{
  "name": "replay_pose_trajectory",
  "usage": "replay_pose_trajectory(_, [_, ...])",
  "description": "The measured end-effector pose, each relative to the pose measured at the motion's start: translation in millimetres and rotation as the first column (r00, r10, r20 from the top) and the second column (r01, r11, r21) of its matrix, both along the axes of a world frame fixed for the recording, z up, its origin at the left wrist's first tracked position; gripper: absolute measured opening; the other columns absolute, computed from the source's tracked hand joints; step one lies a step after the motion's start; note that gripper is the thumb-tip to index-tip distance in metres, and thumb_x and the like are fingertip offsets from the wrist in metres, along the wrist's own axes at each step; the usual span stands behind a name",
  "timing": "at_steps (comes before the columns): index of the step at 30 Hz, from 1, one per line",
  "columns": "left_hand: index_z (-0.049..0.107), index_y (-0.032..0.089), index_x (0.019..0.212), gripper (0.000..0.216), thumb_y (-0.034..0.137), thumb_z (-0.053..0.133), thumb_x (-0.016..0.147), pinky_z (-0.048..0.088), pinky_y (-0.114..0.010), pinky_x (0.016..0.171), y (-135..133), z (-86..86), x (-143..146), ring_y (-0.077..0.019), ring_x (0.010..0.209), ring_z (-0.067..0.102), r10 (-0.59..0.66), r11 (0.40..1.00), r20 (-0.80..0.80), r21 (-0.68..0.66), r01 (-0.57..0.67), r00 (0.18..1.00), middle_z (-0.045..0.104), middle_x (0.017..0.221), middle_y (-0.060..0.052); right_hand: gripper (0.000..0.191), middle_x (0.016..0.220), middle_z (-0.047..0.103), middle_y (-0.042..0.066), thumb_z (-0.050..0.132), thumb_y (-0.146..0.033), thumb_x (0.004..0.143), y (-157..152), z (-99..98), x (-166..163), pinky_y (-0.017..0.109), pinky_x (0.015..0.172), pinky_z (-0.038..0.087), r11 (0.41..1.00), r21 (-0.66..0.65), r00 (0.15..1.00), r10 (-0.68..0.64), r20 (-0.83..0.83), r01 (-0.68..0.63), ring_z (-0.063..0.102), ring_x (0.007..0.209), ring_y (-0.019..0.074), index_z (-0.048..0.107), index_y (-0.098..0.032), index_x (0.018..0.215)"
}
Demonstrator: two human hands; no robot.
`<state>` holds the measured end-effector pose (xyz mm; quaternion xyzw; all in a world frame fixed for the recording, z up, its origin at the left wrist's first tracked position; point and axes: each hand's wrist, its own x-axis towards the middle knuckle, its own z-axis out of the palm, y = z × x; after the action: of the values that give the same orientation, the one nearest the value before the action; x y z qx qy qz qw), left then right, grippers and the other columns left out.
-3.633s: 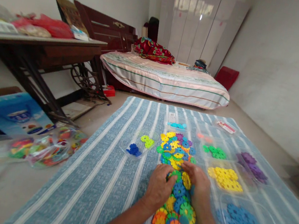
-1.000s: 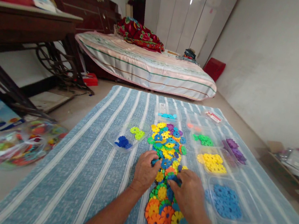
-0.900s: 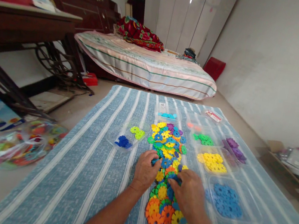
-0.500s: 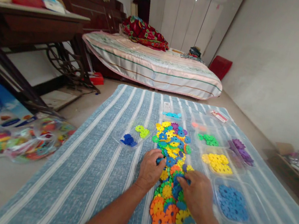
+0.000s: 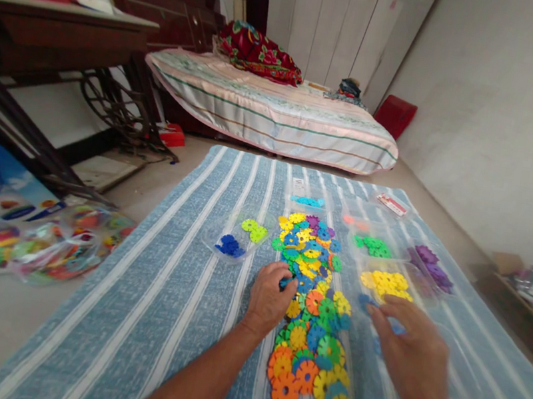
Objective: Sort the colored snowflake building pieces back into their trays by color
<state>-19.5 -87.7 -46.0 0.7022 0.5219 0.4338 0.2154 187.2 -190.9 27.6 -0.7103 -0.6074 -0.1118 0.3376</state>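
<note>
Mixed plastic snowflake discs (image 5: 297, 336) lie in a long heap down the middle of the striped cloth. At the heap's left side, my left hand (image 5: 269, 298) has its fingers curled round a dark blue disc (image 5: 285, 283). My right hand (image 5: 412, 349) is over the right-hand tubs, pinching a blue snowflake disc (image 5: 366, 301) between thumb and fingers. Beneath that hand sits a clear tub (image 5: 465, 366), its blue discs mostly hidden. Just beyond it, yellow discs (image 5: 387, 283) fill another clear tub.
Other clear tubs hold green discs (image 5: 371, 246), purple discs (image 5: 432, 267), and light blue discs (image 5: 307, 201). On the left, one tub has dark blue discs (image 5: 229, 245) and lime discs (image 5: 254, 230). Bagged toys (image 5: 61, 248) lie on the floor; a bed (image 5: 279, 117) stands behind.
My right hand has moved right, from the heap to the tub of blue discs, carrying a blue disc. My left hand has stayed nearly in place.
</note>
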Motion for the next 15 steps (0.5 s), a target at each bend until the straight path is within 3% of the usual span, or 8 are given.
replay_pose_trajectory(3, [0.062, 0.020, 0.074, 0.003, 0.019, 0.060, 0.075, 0.047, -0.037, 0.090, -0.2, 0.5, 0.6, -0.0195, 0.096, 0.059, 0.005, 1.000, -0.005, 0.000, -0.005, 1.000, 0.065, 0.098, -0.006, 0.042, 0.089, 0.067, 0.010, 0.043, -0.056, 0.084, -10.9, 7.2, 26.8, 0.046, 0.080, 0.045, 0.985, -0.031, 0.970, -0.164, 0.180, 0.172, 0.061, 0.085, 0.0289, 0.064, -0.021, 0.073])
replay_pose_trajectory(5, [0.062, 0.020, 0.073, 0.003, 0.018, 0.060, 0.074, 0.047, -0.038, 0.090, -0.3, 1.4, 0.9, -0.0199, 0.096, 0.059, 0.003, 1.000, -0.019, -0.003, -0.003, 1.000, 0.065, 0.098, -0.006, 0.043, 0.089, 0.066, 0.011, 0.042, -0.056, 0.085, -14.6, 4.9, 31.1, 0.046, 0.079, 0.045, 0.980, -0.044, 0.960, -0.180, 0.215, 0.193, 0.060, 0.084, 0.0295, 0.065, -0.020, 0.077])
replay_pose_trajectory(10, [0.062, 0.019, 0.074, 0.003, 0.018, 0.060, 0.074, 0.047, -0.038, 0.090, -0.3, 2.5, 0.1, -0.0201, 0.097, 0.059, -0.008, 1.000, -0.037, 0.008, 0.008, 0.999, 0.065, 0.099, -0.007, 0.031, 0.100, 0.064, 0.012, 0.048, -0.043, 0.087, 1.6, -17.6, -9.8, 0.041, 0.087, 0.043, 0.996, -0.067, 0.989, 0.074, 0.126, -0.066, 0.057, 0.096, 0.0256, 0.065, -0.017, 0.089])
replay_pose_trajectory(15, [0.063, 0.020, 0.075, 0.004, 0.018, 0.059, 0.075, 0.049, -0.039, 0.088, 0.1, 1.6, -2.9, -0.0203, 0.096, 0.060, -0.020, 1.000, -0.038, 0.022, 0.021, 0.999, 0.065, 0.098, -0.006, 0.016, 0.104, 0.061, 0.012, 0.058, -0.030, 0.082, 33.2, -31.2, -57.9, 0.040, 0.089, 0.041, 0.938, -0.294, 0.962, 0.233, 0.143, -0.183, 0.051, 0.106, 0.0274, 0.063, -0.018, 0.091])
